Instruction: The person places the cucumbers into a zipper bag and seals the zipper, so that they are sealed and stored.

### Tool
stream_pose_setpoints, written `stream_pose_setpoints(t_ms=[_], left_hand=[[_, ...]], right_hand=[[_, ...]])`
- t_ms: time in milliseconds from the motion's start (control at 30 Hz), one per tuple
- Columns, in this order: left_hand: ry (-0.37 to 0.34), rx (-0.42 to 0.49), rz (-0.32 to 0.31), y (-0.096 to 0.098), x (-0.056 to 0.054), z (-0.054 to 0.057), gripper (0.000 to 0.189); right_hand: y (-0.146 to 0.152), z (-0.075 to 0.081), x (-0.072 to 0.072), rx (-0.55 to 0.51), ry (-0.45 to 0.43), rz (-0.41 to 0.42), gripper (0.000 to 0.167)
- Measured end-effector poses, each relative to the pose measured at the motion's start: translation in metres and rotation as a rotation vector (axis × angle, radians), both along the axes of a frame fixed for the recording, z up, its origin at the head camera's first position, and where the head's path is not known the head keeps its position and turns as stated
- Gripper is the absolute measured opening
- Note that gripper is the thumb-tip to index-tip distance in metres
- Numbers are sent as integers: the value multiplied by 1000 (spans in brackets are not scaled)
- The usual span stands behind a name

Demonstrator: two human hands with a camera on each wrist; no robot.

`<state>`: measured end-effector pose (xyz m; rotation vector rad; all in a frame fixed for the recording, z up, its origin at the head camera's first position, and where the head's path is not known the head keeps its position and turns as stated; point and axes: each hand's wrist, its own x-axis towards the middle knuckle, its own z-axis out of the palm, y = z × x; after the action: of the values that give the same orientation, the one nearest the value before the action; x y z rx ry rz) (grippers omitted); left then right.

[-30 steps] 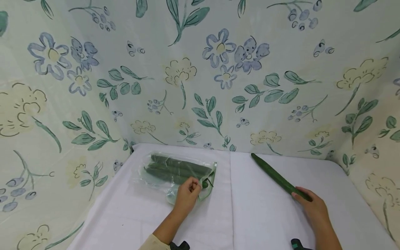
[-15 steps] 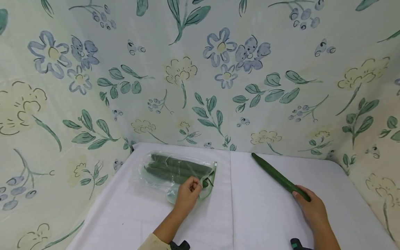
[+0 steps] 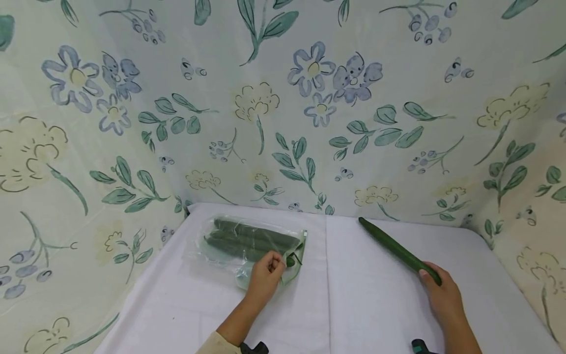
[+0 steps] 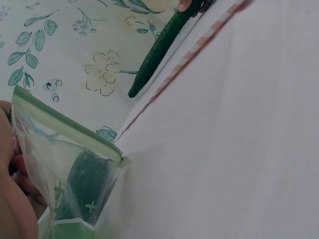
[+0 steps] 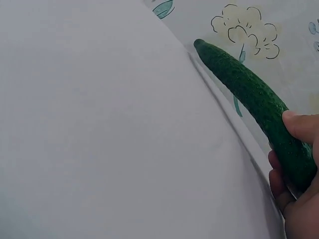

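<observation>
My right hand (image 3: pixel 445 295) grips one end of a long green cucumber (image 3: pixel 393 246); the free end points away to the upper left. In the right wrist view the thumb lies over the cucumber (image 5: pixel 244 89) and the fingers curl beneath it. At the left, my left hand (image 3: pixel 265 275) pinches the edge of a clear zip bag (image 3: pixel 240 263) near its mouth. Several cucumbers (image 3: pixel 254 236) lie inside, seen through the plastic. The left wrist view shows the green zip strip of the bag (image 4: pixel 65 119), with a cucumber end (image 4: pixel 84 184) behind the film.
Both arms reach over a table with a white cloth (image 3: pixel 371 314), which has a seam down its middle. A floral curtain (image 3: pixel 283 123) hangs right behind the table's far edge and along both sides.
The cucumber in my right hand has shifted slightly to the right, its far tip included. My left hand and the bag stay where they were.
</observation>
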<state>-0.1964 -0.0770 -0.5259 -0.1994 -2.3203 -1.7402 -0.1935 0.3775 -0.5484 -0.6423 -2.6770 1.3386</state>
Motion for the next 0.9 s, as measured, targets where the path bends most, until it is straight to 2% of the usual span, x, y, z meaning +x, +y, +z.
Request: stream_pose_setpoints(t_ms=[133,233,367,600,900], left_hand=[[-11,15,11,1,-1,-1,4],[-12,23,16,1,-1,-1,5],[-9,25,11,1,-1,0,4],[-3,31,18,1,-1,-1,3],[-17,14,8,0,0,1,2]], right_hand=[[0,6,2,-49,7,-1,72],[-2,10,4,-46,52,37,69],[-7,21,7,-36,67,92,68],[-17,36,12,-91,6,191,74],[-24,44,21,-122,-27,328,76]])
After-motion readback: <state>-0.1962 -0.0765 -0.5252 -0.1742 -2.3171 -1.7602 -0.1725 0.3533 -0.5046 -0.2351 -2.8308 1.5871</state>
